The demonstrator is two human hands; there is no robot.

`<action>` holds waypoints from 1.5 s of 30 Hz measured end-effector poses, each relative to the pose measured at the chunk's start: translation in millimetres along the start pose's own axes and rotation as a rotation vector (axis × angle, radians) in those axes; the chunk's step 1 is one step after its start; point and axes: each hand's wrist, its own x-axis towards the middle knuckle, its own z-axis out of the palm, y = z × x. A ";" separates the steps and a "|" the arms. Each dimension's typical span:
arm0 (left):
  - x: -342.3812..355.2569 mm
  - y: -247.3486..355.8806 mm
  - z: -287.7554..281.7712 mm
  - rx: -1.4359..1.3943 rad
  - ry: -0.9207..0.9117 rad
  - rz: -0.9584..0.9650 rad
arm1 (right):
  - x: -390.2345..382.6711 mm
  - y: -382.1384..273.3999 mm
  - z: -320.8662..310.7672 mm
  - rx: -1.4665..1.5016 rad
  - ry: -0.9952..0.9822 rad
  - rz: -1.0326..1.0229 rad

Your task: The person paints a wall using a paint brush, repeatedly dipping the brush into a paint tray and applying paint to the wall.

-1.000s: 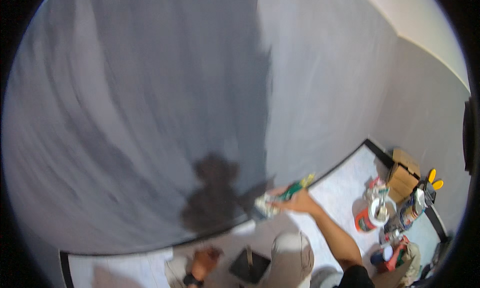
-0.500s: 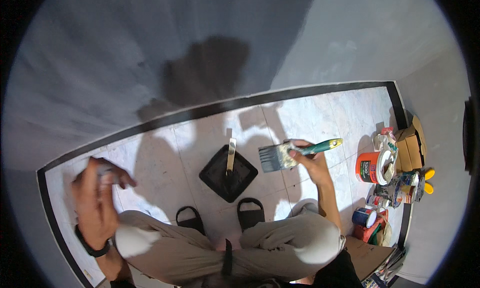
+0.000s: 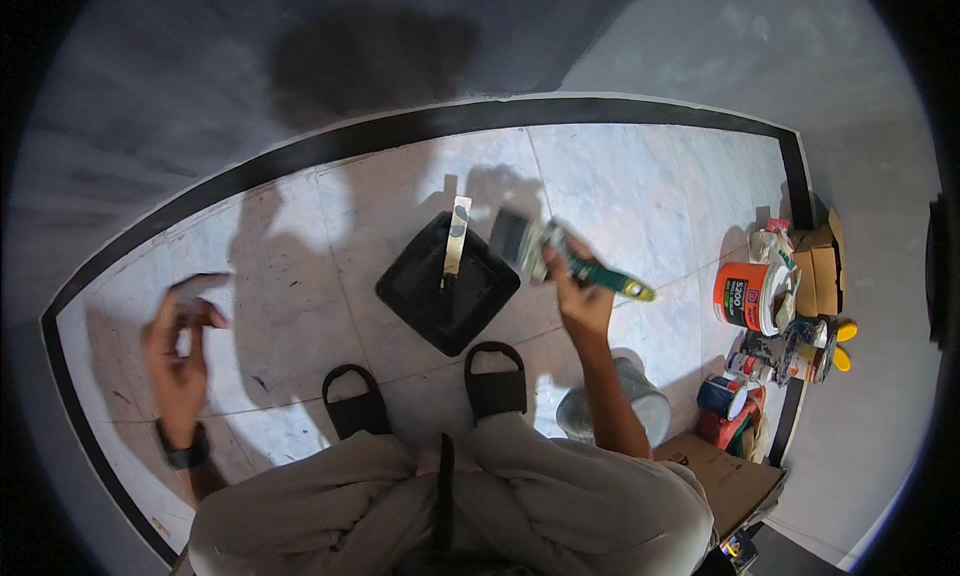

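Right hand (image 3: 583,298) is gripping the paintbrush (image 3: 547,248) near the ferrule, fingers closed around it. Green handle is pointing down to the right, grey-coated bristles are facing left, blurring a bit. Bristles are overlapping the upper-right edge of the black tray (image 3: 408,288) in view; can't tell if they're touching it. Left hand (image 3: 180,351) is hanging well left of the tray, fingers loosely curled, thumb and fingers standing apart.

Tray is sitting corner-on on the tiled floor (image 3: 630,191), ahead of my black sandals (image 3: 497,393). A paint-marked flat stick (image 3: 456,238) is leaning in it, one end sticking out past the rim.

Grey bucket (image 3: 648,413) is standing partly behind my right forearm. Further right, an orange bucket (image 3: 740,296) is sitting beside a cardboard box (image 3: 820,276), with a blue tin (image 3: 718,397) nearer me. Wall (image 3: 680,51) ahead is showing dark grey left, lighter grey right.
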 end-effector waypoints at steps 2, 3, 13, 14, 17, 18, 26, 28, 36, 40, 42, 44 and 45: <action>-21.2 -48.2 52.5 -0.217 -0.127 0.004 | 42.3 -19.7 3.9 0.108 0.185 0.013; -28.6 -57.5 81.0 -0.139 -0.272 0.037 | 65.6 -16.4 5.7 0.182 0.222 -0.009; -137.1 -64.8 178.2 0.011 -0.588 -0.317 | 153.1 6.2 124.8 0.596 0.526 -0.089; -135.8 -64.0 186.6 -0.079 -0.580 -0.360 | 173.5 21.3 128.8 0.454 0.582 -0.189; -145.5 -70.0 170.2 -0.080 -0.534 -0.410 | 154.7 -13.7 141.5 0.620 0.503 -0.085; -145.0 -70.0 165.0 -0.041 -0.488 -0.382 | 140.8 -15.6 132.5 0.645 0.400 -0.148; -127.6 -51.1 185.2 -0.012 -0.584 -0.463 | 137.2 2.9 127.6 0.517 0.552 -0.059; -129.7 -52.1 179.5 0.011 -0.601 -0.446 | 135.6 -22.7 134.8 0.474 0.445 0.002; -132.4 -53.7 180.9 -0.007 -0.553 -0.420 | 118.0 -8.4 128.6 0.517 0.538 -0.060; -137.7 -52.6 177.5 0.023 -0.583 -0.431 | 142.0 -26.9 121.9 0.527 0.483 -0.017; -128.2 -45.1 180.1 -0.058 -0.591 -0.441 | 147.3 -40.1 115.1 0.683 0.436 -0.182; -129.5 -50.9 175.5 -0.059 -0.580 -0.449 | 136.4 -49.4 105.9 0.554 0.428 -0.211; -130.5 -52.3 172.1 -0.065 -0.571 -0.456 | 135.9 -43.9 110.4 0.648 0.480 -0.166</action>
